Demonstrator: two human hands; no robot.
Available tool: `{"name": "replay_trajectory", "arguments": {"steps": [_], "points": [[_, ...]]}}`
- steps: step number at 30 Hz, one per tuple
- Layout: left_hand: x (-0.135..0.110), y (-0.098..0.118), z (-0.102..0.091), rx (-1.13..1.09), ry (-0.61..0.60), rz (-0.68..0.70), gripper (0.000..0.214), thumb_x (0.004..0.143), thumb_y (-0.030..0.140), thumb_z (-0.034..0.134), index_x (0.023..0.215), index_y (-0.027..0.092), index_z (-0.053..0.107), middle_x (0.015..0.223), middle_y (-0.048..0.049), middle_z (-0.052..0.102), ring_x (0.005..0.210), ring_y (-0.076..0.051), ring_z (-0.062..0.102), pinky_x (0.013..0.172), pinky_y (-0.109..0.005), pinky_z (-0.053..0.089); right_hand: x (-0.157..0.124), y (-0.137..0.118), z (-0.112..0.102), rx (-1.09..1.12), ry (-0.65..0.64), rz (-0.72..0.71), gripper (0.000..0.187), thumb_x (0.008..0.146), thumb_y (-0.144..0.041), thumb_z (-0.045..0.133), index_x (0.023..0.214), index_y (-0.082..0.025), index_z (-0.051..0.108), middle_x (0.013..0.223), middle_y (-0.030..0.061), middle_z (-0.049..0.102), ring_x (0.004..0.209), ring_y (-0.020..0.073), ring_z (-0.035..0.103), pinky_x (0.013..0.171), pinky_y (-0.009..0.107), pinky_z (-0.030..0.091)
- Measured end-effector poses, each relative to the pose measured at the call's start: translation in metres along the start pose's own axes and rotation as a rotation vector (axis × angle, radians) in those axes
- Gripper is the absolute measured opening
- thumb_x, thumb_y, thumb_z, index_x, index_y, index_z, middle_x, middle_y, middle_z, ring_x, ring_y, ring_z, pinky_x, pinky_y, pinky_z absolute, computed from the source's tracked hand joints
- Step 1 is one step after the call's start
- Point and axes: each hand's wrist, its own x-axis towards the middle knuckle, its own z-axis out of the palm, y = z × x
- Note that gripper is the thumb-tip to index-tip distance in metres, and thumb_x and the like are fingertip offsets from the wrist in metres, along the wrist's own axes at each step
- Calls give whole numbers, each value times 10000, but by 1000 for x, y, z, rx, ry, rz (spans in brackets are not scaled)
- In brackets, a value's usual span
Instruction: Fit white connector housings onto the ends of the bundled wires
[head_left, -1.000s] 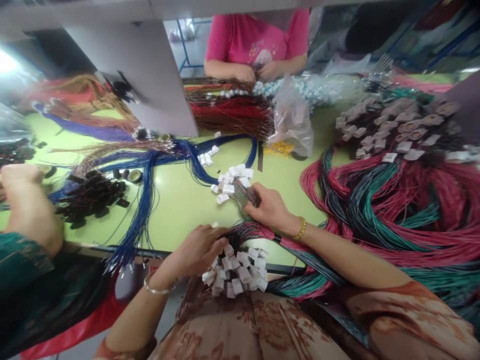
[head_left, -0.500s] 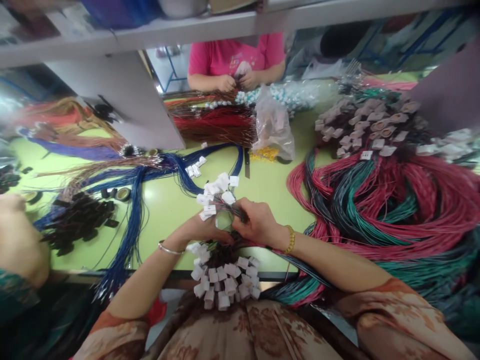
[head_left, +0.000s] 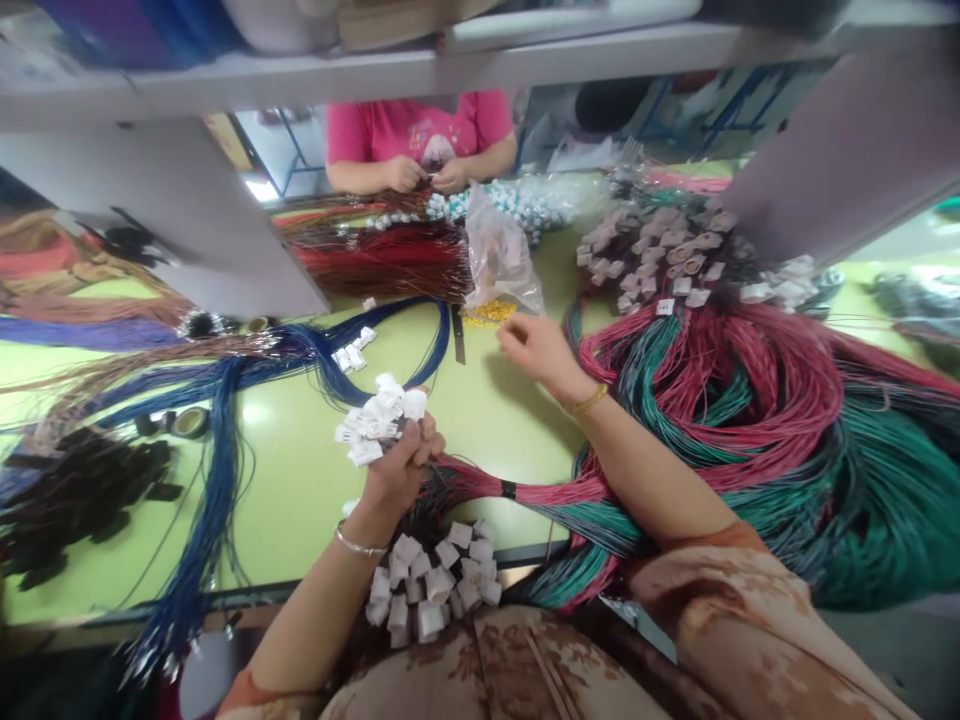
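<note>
My left hand (head_left: 405,462) is closed around the wires of a bunch of white connectors (head_left: 379,415), which stick out above the fist. From this hand red, black and green wires (head_left: 551,490) run right across the table, bound at one spot with black tape (head_left: 508,489). Below it, a second cluster of white connectors (head_left: 431,585) hangs at the table edge by my body. My right hand (head_left: 547,355) is raised over the table, fingers loosely bent and nothing visible in them. It is nearest to some small yellow pieces (head_left: 491,312) beside a clear plastic bag (head_left: 502,250).
Blue wires (head_left: 225,450) hang over the front edge at left, beside black parts (head_left: 82,500). A large coil of red and green wires (head_left: 750,400) with white connectors (head_left: 660,250) fills the right. A shelf (head_left: 450,70) crosses above. Opposite, a person in pink (head_left: 420,140) works.
My right hand has let go of the wire bunch and moved up and right toward the yellow pieces. My left hand now grips the bunch alone. The view has shifted right.
</note>
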Motion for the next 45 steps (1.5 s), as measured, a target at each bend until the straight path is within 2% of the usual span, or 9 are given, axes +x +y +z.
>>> {"name": "replay_trajectory", "arguments": {"steps": [3, 8, 15, 19, 22, 26, 28, 34, 45], "points": [[-1, 3, -2, 28, -66, -35, 525, 711, 581, 827, 1042, 206, 668, 623, 79, 482, 398, -7, 164, 422, -224, 268, 28, 32, 10, -172, 77, 248, 270, 880, -112, 500, 1012, -93, 735, 1042, 166, 746, 948, 251, 657, 871, 329, 456], [-4, 5, -2, 45, -64, -96, 517, 769, 547, 790, 1133, 207, 652, 707, 21, 652, 379, 1, 156, 402, -230, 173, 45, 49, 35, -191, 85, 298, 293, 900, -122, 507, 1080, -73, 732, 1109, 209, 736, 1020, 285, 656, 925, 347, 442], [-7, 5, -2, 42, -18, -134, 456, 801, 421, 761, 1190, 218, 640, 799, -7, 743, 364, 8, 175, 382, -212, 172, 49, 48, 33, -78, 113, 331, 208, 891, -136, 534, 970, -59, 710, 1093, 257, 718, 1050, 314, 661, 948, 394, 460], [-4, 2, -4, 22, 49, -131, 378, 778, 348, 761, 1118, 200, 686, 855, -28, 773, 371, 8, 208, 403, -217, 254, 36, 33, 32, 128, 94, 327, 157, 904, -164, 528, 927, -93, 666, 927, 168, 744, 840, 222, 712, 796, 329, 543], [-1, -1, -6, -18, 111, -141, 372, 708, 301, 797, 1054, 189, 718, 894, -40, 778, 425, -19, 380, 469, -227, 362, 22, 12, 34, 464, 43, 315, 124, 879, -209, 584, 962, -131, 634, 864, 79, 739, 681, 130, 696, 662, 240, 556], [2, -4, -8, -45, 202, -140, 377, 605, 273, 862, 947, 173, 741, 876, -46, 769, 653, -114, 640, 614, -245, 477, 3, -19, 34, 1158, -182, 340, 230, 718, -258, 783, 883, -151, 664, 735, 12, 714, 567, 84, 641, 539, 179, 525], [2, -5, -9, -34, 205, -131, 369, 627, 317, 863, 941, 168, 739, 869, -52, 765, 661, -122, 643, 615, -250, 474, -5, -32, 32, 1302, -314, 356, 273, 663, -280, 846, 840, -146, 686, 716, 6, 715, 558, 73, 634, 520, 161, 520], [2, -5, -10, -15, 119, -129, 375, 735, 417, 813, 968, 142, 707, 693, 0, 672, 461, -54, 447, 464, -233, 311, -19, -50, 27, 1458, -508, 333, 326, 632, -295, 911, 822, -157, 684, 671, -37, 698, 497, 53, 610, 461, 134, 495], [3, -2, -7, -93, 116, -121, 334, 694, 346, 849, 886, 157, 653, 785, -8, 721, 395, 6, 314, 452, -214, 262, -22, -48, 35, 1528, -553, 290, 285, 691, -284, 903, 832, -146, 697, 705, -9, 719, 573, 59, 653, 559, 143, 543]]}}
